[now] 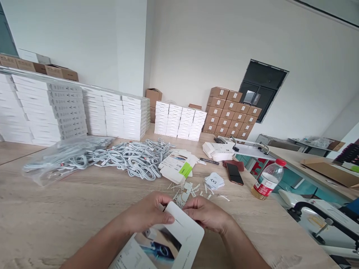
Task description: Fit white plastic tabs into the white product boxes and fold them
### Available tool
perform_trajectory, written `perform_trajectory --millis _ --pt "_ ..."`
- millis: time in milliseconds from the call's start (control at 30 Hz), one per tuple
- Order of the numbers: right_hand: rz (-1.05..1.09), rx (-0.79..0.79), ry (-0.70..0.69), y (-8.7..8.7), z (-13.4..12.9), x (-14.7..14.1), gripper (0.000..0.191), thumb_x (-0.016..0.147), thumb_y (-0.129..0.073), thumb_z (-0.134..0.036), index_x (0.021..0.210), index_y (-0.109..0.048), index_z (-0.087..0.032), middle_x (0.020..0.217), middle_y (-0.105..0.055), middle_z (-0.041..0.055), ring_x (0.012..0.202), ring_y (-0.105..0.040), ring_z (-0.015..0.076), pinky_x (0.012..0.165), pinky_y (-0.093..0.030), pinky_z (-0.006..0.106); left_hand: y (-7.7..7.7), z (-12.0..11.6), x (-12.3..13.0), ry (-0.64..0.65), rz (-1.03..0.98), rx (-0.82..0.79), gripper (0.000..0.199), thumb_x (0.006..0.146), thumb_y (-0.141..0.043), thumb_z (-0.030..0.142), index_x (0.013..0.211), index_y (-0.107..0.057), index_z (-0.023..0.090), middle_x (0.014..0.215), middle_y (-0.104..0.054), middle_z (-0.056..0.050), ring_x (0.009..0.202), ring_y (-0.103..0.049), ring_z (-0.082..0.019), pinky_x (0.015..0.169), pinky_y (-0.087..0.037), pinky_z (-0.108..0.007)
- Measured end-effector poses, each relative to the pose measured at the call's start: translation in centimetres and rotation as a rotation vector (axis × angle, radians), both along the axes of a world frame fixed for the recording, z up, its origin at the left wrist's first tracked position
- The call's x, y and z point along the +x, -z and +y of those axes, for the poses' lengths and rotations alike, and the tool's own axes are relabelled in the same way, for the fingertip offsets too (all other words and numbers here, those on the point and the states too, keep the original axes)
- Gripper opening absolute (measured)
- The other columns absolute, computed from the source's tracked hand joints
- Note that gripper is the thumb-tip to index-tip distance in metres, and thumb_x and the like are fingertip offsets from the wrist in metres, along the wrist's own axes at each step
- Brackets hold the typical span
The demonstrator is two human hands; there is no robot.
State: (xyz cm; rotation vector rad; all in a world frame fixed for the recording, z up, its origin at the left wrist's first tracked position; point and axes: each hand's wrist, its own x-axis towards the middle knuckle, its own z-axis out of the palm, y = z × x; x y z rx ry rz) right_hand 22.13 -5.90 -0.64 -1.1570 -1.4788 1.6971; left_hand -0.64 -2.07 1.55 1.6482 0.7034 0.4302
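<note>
My left hand [148, 213] and my right hand [206, 213] both grip the top edge of a flat white printed carton [182, 243], which has a photo on its face. A small dark item shows at the left hand's fingertips, too small to name. Just beyond my hands, paper scraps and cut white strips [183, 194] lie on the light wood table [56, 209]. A small stack of printed cards [214, 181] sits to the right of them. A heap of bundled white cables [134, 160] spreads farther back, with more in a clear plastic bag [47, 164] at its left.
Open printed cartons [178, 166] lie beside the cables. A black phone [235, 173], a marker [209, 161] and a plastic bottle [267, 181] stand on the table. Stacks of white boxes [176, 121] and brown cartons [227, 112] line the wall behind. A white machine [316, 220] sits at lower right.
</note>
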Motion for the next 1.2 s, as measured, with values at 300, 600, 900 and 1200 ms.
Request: perform_trajectory --millis 300,600,900,1200 --pt "-0.022 -0.027 -0.004 0.6 -0.1 -0.2 0.04 0.063 -0.083 -0.052 0.074 -0.072 -0.015 0.054 -0.055 -0.0067 0.044 -0.038 0.0035 0.041 -0.023 0.018 -0.4 -0.3 0.0 0.027 0.056 0.091 0.018 0.07 -0.069 0.031 0.078 -0.065 0.016 0.066 -0.054 0.005 0.061 -0.046 -0.011 0.054 -0.03 -0.02" --pt "-0.083 -0.08 -0.142 0.0 -0.4 -0.7 0.034 0.063 -0.082 -0.044 0.075 -0.072 -0.014 0.054 -0.053 -0.0076 0.041 -0.037 0.0019 0.037 -0.022 0.016 -1.4 -1.3 0.5 0.031 0.196 0.197 0.01 0.066 -0.068 0.025 0.071 -0.063 0.018 0.066 -0.053 0.006 0.064 -0.049 -0.013 0.055 -0.031 -0.021" --pt "-0.214 0.159 0.185 -0.4 0.2 0.4 0.018 0.071 -0.067 -0.034 0.076 -0.068 -0.017 0.057 -0.059 -0.0049 0.047 -0.047 0.0076 0.045 -0.035 0.019 -0.3 -0.4 0.2 -0.043 0.046 0.027 0.021 0.067 -0.071 0.034 0.08 -0.065 0.018 0.068 -0.061 0.004 0.061 -0.053 -0.013 0.055 -0.035 -0.021" --pt "-0.762 0.652 0.543 1.2 2.4 3.3 0.03 0.074 -0.057 -0.008 0.098 -0.07 -0.021 0.101 -0.068 0.0079 0.096 -0.06 0.0245 0.085 -0.046 0.038 1.5 0.0 0.8 0.055 0.088 0.012 0.029 0.067 -0.071 0.026 0.095 -0.069 0.02 0.082 -0.069 0.002 0.074 -0.062 -0.017 0.065 -0.042 -0.023"
